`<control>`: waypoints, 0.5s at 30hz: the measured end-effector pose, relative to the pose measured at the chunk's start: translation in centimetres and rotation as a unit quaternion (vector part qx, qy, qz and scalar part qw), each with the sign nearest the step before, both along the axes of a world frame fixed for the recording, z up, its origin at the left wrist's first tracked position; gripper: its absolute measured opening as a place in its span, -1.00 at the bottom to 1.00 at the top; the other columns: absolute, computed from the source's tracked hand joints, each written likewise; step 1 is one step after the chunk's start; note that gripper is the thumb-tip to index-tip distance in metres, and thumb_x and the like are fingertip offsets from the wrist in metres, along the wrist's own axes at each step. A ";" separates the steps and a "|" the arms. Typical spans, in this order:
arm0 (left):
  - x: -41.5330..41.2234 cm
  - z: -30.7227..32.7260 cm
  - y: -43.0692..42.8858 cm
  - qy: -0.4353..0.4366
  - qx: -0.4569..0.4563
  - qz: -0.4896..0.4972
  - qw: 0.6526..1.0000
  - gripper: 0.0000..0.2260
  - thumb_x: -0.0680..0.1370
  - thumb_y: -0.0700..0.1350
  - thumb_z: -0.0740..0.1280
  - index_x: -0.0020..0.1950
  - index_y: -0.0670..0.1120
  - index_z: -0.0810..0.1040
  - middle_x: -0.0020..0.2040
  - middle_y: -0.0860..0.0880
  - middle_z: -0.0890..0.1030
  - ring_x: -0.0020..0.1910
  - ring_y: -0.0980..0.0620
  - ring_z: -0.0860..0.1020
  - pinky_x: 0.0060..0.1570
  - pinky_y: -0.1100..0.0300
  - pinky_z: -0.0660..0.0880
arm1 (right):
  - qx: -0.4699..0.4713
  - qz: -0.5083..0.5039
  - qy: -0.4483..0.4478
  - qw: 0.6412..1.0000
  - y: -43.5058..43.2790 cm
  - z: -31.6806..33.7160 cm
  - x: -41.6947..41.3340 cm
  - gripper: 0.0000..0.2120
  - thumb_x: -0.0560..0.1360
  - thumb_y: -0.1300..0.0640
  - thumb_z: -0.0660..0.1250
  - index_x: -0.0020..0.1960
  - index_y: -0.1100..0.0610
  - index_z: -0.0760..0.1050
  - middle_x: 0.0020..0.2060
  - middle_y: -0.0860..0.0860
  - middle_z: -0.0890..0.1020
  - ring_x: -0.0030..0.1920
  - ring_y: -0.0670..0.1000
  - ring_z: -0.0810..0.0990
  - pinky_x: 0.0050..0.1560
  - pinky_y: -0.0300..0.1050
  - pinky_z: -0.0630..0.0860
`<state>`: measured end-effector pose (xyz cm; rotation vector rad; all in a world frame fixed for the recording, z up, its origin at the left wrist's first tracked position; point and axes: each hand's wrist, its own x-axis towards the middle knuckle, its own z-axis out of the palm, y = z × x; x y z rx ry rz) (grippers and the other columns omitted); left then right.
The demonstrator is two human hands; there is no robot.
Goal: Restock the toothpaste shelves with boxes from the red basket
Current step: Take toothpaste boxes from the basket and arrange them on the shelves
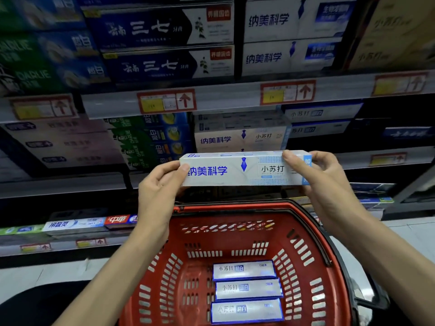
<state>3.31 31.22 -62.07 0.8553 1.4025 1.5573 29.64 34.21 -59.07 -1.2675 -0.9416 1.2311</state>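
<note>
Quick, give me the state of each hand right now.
Left hand: grips the left end of the white toothpaste box.
Right hand: grips the right end of the same box.

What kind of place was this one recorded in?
Most likely a shop's toothpaste aisle: shelves stacked with toothpaste boxes, price tags on the shelf edges, and a red basket holding three boxes.

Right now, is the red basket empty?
Not empty. Three blue-edged boxes lie flat in the red basket; the left hand and right hand hold a white box.
</note>
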 end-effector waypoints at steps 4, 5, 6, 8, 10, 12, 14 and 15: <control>0.7 0.4 0.2 0.010 0.024 0.027 0.999 -0.79 0.58 -0.08 0.45 0.19 -0.09 0.64 -0.01 -0.03 0.76 0.06 0.03 0.72 0.17 0.07 0.59 | 0.035 -0.024 -0.023 0.999 1.0 0.0 -0.3 -0.64 0.49 0.01 0.52 0.19 0.05 0.47 0.02 -0.04 0.71 0.07 -0.07 0.72 -0.08 -0.24 0.60; 0.9 0.4 0.3 0.010 0.030 0.039 0.999 -0.80 0.57 -0.08 0.46 0.18 -0.07 0.65 -0.01 -0.03 0.76 0.08 0.04 0.71 0.18 0.06 0.59 | 0.049 -0.027 -0.033 0.998 1.3 -0.1 -0.3 -0.66 0.51 0.02 0.51 0.21 0.04 0.49 0.06 -0.05 0.70 0.10 -0.10 0.71 -0.06 -0.24 0.59; 1.0 0.5 0.5 0.010 0.036 0.051 0.998 -0.82 0.56 -0.08 0.46 0.15 -0.05 0.67 0.00 -0.01 0.76 0.09 0.04 0.71 0.19 0.06 0.59 | 0.064 -0.030 -0.047 0.996 1.6 -0.1 -0.4 -0.68 0.53 0.02 0.49 0.23 0.02 0.52 0.10 -0.06 0.70 0.12 -0.15 0.68 -0.02 -0.25 0.58; 1.3 0.7 1.1 0.012 0.046 0.073 0.996 -0.84 0.55 -0.07 0.48 0.13 0.02 0.70 0.01 0.03 0.76 0.10 0.06 0.70 0.19 0.05 0.60 | 0.097 -0.037 -0.080 0.991 2.3 -0.1 -0.5 -0.70 0.57 0.02 0.45 0.29 -0.02 0.55 0.14 -0.09 0.69 0.14 -0.20 0.65 0.05 -0.26 0.57; 1.7 0.9 2.0 0.005 0.053 0.093 0.994 -0.80 0.54 -0.06 0.49 0.16 0.04 0.70 0.05 0.05 0.75 0.13 0.07 0.69 0.21 0.04 0.59 | 0.122 -0.036 -0.094 0.987 3.2 0.0 -0.3 -0.69 0.59 0.07 0.43 0.31 -0.08 0.58 0.19 -0.05 0.67 0.16 -0.14 0.65 0.09 -0.23 0.57; 2.3 1.2 2.9 0.005 0.062 0.103 0.993 -0.78 0.56 -0.07 0.48 0.21 0.08 0.67 0.08 0.08 0.75 0.14 0.09 0.69 0.22 0.07 0.58 | 0.135 -0.027 -0.113 0.984 4.1 0.0 0.0 -0.63 0.57 0.15 0.44 0.32 -0.16 0.59 0.23 0.03 0.63 0.15 -0.09 0.65 0.08 -0.24 0.55; 2.8 1.3 3.8 0.014 0.069 0.110 0.991 -0.76 0.58 -0.09 0.46 0.24 0.09 0.66 0.10 0.10 0.74 0.15 0.13 0.68 0.22 0.12 0.58 | 0.135 -0.018 -0.134 0.981 4.9 0.0 0.3 -0.55 0.53 0.18 0.44 0.34 -0.21 0.58 0.25 0.09 0.60 0.16 -0.06 0.64 0.20 -0.12 0.55; 3.1 1.3 4.2 0.020 0.073 0.112 0.991 -0.75 0.59 -0.11 0.45 0.25 0.08 0.66 0.10 0.11 0.74 0.15 0.16 0.67 0.21 0.16 0.58 | 0.137 -0.015 -0.140 0.981 5.1 0.0 0.4 -0.53 0.52 0.18 0.43 0.35 -0.23 0.57 0.26 0.10 0.59 0.17 -0.05 0.63 0.27 -0.03 0.55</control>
